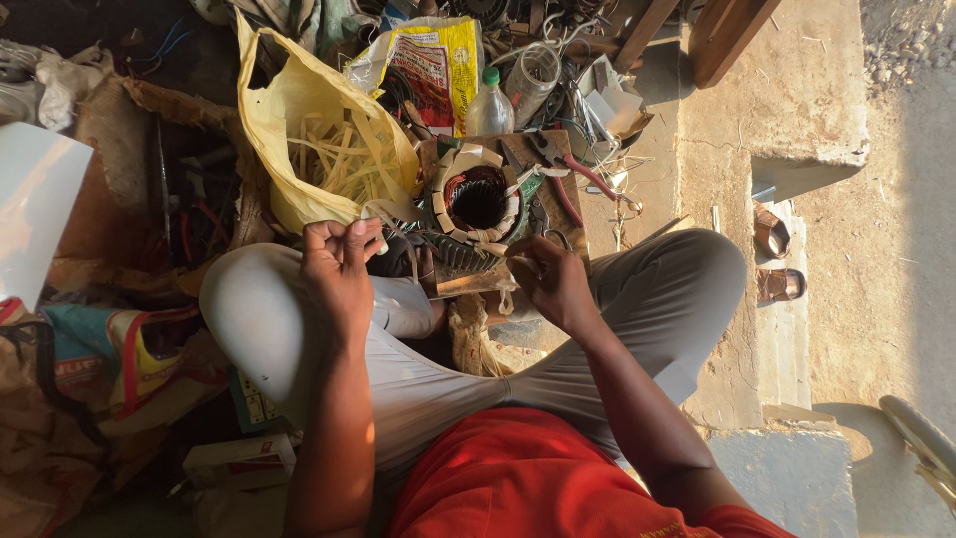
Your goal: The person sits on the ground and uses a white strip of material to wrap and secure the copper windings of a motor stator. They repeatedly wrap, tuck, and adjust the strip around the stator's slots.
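The left hand [339, 261] is pinched shut on a pale strip, apparently insulation paper, above the raised left knee. The right hand [553, 281] is closed on something thin and pale at its fingertips; what it is cannot be told. Both hover at the near edge of a wooden board [558, 209] carrying a motor stator [478, 199], open end up, its dark copper windings ringed by cream paper wedges.

To do this well, I judge each strip should be kept flat and fed squarely, without scraping the wire enamel.

Red-handled pliers [573, 174] lie on the board's right side. A yellow bag [274, 120] of similar strips stands at the board's left, a plastic bottle [489, 105] beyond.
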